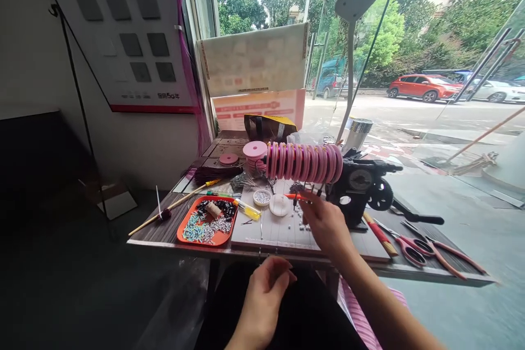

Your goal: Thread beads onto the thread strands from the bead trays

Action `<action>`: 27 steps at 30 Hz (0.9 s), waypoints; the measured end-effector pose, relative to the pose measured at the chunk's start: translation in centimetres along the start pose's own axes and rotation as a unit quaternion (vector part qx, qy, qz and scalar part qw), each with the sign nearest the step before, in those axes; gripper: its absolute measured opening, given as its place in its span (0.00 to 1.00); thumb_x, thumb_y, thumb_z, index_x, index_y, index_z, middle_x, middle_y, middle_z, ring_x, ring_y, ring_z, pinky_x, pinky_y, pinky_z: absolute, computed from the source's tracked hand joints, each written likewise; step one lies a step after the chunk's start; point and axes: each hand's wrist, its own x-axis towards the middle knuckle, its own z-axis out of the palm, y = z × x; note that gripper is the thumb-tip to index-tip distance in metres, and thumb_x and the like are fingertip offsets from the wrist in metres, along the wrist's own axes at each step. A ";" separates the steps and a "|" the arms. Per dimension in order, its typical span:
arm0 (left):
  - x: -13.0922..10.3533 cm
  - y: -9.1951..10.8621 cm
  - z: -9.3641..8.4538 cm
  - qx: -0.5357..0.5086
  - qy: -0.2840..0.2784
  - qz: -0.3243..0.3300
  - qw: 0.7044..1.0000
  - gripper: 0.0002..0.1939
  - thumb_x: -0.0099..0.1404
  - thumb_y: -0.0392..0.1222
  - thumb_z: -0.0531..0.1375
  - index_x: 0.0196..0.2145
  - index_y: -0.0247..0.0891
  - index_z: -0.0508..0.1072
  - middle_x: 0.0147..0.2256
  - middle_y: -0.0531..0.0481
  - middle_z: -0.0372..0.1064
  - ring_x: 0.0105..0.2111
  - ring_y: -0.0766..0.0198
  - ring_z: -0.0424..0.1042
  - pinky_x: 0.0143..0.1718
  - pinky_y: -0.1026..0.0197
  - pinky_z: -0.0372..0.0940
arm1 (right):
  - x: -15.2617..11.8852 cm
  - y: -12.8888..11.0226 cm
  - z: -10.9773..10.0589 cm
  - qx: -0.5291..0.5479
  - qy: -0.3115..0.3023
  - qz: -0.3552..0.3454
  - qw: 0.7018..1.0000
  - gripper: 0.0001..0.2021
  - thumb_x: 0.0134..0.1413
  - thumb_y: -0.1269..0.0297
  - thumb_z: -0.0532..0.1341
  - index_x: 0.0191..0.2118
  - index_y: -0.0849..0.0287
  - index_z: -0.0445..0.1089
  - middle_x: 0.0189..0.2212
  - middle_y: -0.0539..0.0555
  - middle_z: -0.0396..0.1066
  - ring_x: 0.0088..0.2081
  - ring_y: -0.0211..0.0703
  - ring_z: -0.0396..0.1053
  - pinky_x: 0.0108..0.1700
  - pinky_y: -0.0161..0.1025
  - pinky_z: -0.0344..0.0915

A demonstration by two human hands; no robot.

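Observation:
My left hand (266, 290) is below the table's front edge, its fingers curled together; what they hold, if anything, is too small to see. My right hand (324, 221) reaches over the board (254, 232), fingers pinched near an orange-handled tool (296, 196) under the spool row. Whether it grips the tool is unclear. Pink spools (303, 161) sit in a row on a black hand-cranked machine (361, 180). White beads (290, 227) lie beside my right hand. A round white dish (279, 205) and a small bowl of beads (261, 197) stand left of it.
An orange tray (207, 221) of mixed beads stands at the left, beside a wooden stick (176, 203). Scissors (406, 246) and pliers (447, 254) lie at the right. The crank handle (426, 219) juts out rightward. A pink spool (254, 150) stands behind the board.

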 end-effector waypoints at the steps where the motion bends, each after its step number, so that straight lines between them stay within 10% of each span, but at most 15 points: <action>1: 0.0 0.2 -0.1 0.037 0.005 0.006 0.999 0.06 0.54 0.38 0.62 0.32 0.37 0.75 0.28 0.47 0.74 0.32 0.58 0.70 0.36 0.62 0.59 | 0.4 -0.1 0.4 -0.001 0.000 0.001 1.000 0.10 0.46 0.57 0.58 0.31 0.57 0.72 0.12 0.48 0.60 0.19 0.43 0.57 0.27 0.38 0.48; 7: 0.3 3.3 0.3 0.178 0.049 0.081 0.979 0.11 0.54 0.39 0.62 0.37 0.41 0.76 0.25 0.49 0.71 0.28 0.58 0.65 0.33 0.62 0.53 | 0.5 -0.3 1.0 0.070 -0.015 0.005 0.997 0.12 0.46 0.53 0.59 0.26 0.58 0.68 0.14 0.48 0.58 0.20 0.40 0.55 0.25 0.36 0.48; 13: 3.9 6.5 4.0 0.039 -0.013 0.162 0.986 0.09 0.55 0.38 0.61 0.35 0.38 0.76 0.32 0.47 0.68 0.35 0.57 0.63 0.40 0.62 0.54 | 0.2 -1.5 -1.1 0.195 -0.100 0.014 0.976 0.14 0.40 0.53 0.64 0.23 0.61 0.69 0.22 0.51 0.67 0.28 0.41 0.62 0.32 0.37 0.57; 20: 3.4 5.7 4.3 -0.055 -0.084 0.084 0.991 0.14 0.59 0.48 0.56 0.22 0.36 0.67 0.23 0.52 0.63 0.27 0.64 0.63 0.35 0.62 0.59 | -0.2 -1.5 -0.8 0.314 -0.160 0.082 0.932 0.16 0.39 0.54 0.65 0.29 0.63 0.70 0.20 0.48 0.65 0.18 0.30 0.51 0.20 0.32 0.47; 27: -0.2 1.9 2.3 -0.215 -0.181 -0.128 0.951 0.15 0.57 0.50 0.58 0.25 0.35 0.63 0.17 0.53 0.65 0.15 0.70 0.64 0.20 0.65 0.61 | -0.6 -1.3 -0.5 0.393 -0.171 0.118 0.896 0.17 0.38 0.56 0.66 0.31 0.61 0.65 0.18 0.49 0.68 0.13 0.27 0.50 0.16 0.30 0.41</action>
